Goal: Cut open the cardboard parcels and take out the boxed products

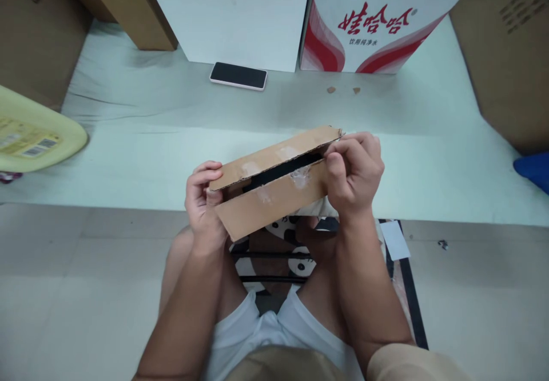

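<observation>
A small brown cardboard box (pixel 274 206) is held between my hands over the table's front edge, tilted with its right end higher. Its two long flaps stand slightly apart, and the gap between them shows a dark inside; what lies in there I cannot make out. Bits of clear tape cling to both flaps. My left hand (pixel 203 198) grips the box's left end, fingers curled round the side. At the right end, my right hand (pixel 355 169) pinches the cardboard near the gap between thumb and fingers.
On the pale green tabletop (pixel 141 141) lies a phone (pixel 238 76), with two small cardboard scraps (pixel 331 90) farther right. White cartons (pixel 377 32) stand at the back. Brown boxes (pixel 510 55) flank the sides. A yellow bottle (pixel 40 135) lies left, a blue object (pixel 534 170) right.
</observation>
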Demonstrator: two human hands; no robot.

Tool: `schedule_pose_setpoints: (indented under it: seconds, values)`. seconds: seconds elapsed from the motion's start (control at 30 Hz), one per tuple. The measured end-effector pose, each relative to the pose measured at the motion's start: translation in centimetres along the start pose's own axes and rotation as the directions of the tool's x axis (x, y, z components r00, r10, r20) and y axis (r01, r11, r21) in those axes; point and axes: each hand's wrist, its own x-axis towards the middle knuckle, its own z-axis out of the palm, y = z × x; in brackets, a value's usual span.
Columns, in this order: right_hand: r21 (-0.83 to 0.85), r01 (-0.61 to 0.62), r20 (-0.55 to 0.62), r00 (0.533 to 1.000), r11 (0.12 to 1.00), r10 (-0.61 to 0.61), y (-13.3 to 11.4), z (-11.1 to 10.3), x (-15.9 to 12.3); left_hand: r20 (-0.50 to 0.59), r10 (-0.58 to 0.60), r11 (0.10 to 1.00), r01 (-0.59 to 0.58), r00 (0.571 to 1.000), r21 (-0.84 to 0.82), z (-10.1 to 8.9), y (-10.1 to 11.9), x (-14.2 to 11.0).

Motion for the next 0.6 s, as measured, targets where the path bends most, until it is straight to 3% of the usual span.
schedule_pose_setpoints:
  seconds: [0.17, 0.33, 0.4, 0.6]
  values:
    - [0.097, -0.065, -0.051, 0.996, 0.993, 0.071, -0.2, -0.3, -0.4, 0.006, 0.009, 1.000, -0.009, 1.000, 0.006, 0.0, 0.1, 0.0]
    - [0.082, -0.116, 0.103, 0.989, 0.990, 0.108, 0.5, -1.5, -0.5, 0.006, 0.005, 1.000, -0.005, 1.000, 0.003, 0.1, 0.1, 0.0]
    - [0.074, -0.123, 0.114, 0.987, 0.990, 0.114, 0.7, -1.4, -0.6, 0.002, 0.009, 1.000, -0.009, 1.000, -0.006, 0.1, 0.1, 0.0]
    - [0.139, -0.130, -0.131, 0.980, 0.982, 0.148, -0.1, 0.4, -0.8, 0.006, 0.021, 1.000, -0.021, 1.000, -0.001, 0.1, -0.1, 0.1]
